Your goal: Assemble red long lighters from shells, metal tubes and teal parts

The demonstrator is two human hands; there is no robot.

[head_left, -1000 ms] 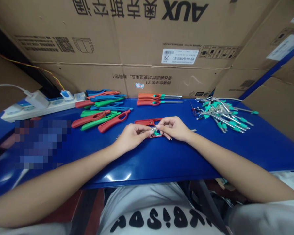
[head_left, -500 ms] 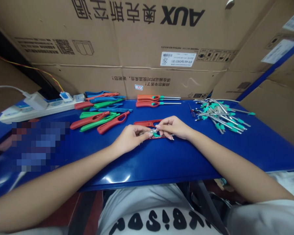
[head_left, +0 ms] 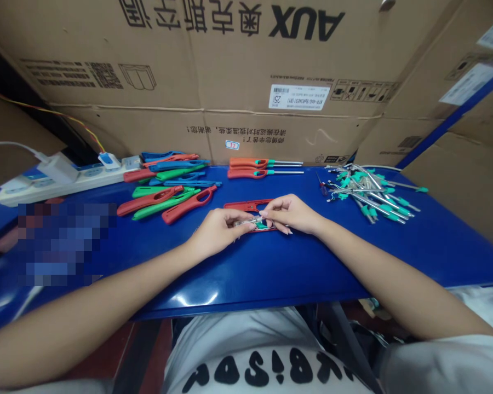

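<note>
My left hand [head_left: 216,232] is closed around a small clear lighter fuel tank [head_left: 246,221], thumb and fingers along its sides. The fingers of my right hand [head_left: 291,214] are pinched at the tank's right end; what lies between the fingertips is too small to make out. Under both hands are red lighter shell halves: an upper red shell half [head_left: 240,206] lies on the table, and a lower one [head_left: 267,230] is partly covered by my fingers. A bit of green plastic shows between the hands.
Several red, green and blue lighter shells [head_left: 191,205] lie left. Two lighters with metal tubes [head_left: 267,173] are behind my hands. Metal tubes with green parts [head_left: 378,194] are heaped right, beside a small screwdriver [head_left: 322,186]. A power strip [head_left: 88,176] and cardboard [head_left: 230,82] stand behind.
Both hands stay in nearly the same place and pose, still at the clear tank. The camera view has shifted very slightly.
</note>
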